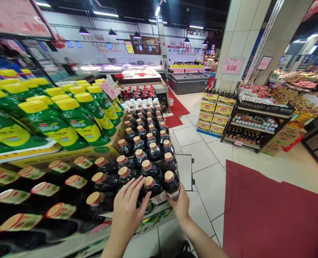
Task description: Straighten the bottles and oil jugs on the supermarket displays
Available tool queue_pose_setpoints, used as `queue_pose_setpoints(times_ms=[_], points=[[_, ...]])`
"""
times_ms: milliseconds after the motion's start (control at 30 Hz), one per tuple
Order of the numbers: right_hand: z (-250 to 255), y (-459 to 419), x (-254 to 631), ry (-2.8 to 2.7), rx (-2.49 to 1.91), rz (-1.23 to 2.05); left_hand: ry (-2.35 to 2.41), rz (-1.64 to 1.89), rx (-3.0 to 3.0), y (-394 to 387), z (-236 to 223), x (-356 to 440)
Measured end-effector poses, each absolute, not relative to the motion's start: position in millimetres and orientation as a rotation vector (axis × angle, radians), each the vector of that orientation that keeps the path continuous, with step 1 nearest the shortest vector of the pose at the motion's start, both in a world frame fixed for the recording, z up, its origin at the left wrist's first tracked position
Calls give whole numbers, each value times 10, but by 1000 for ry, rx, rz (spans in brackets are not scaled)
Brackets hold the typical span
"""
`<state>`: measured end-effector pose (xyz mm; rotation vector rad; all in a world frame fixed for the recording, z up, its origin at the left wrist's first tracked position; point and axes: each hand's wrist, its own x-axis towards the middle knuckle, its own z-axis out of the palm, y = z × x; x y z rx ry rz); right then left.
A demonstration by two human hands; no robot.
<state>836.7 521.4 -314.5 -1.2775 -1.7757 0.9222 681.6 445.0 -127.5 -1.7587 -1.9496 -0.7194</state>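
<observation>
So, right hand [181,205] is wrapped round the low part of the corner bottle [172,184], upright at the display's front edge. Left hand [130,200] is fairly wide, thumb out, right by the next bottle [152,187]; can't tell if they touch. Green jugs [78,125] sit behind, off to the left.

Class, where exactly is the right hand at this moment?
In the head view, the right hand is low, right of centre, against the dark bottle at the display's near right corner; the left hand is to its left.
</observation>
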Motion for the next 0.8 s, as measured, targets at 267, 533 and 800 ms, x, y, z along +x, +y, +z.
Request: queue_pose_setpoints(times_ms=[267, 533, 800], points=[[-3335, 5178, 8348, -1837, -1330, 694, -2031, -429, -1722, 4675, -1453, 6911], [-3190, 5371, 8480, -1865, -1244, 908, -2210, -336, -1676, 4704, -1536, 6864], [-3040, 5954, 8798, -1939, -909, 1514, -2409, -521, -1686, 4680, -1541, 6769]])
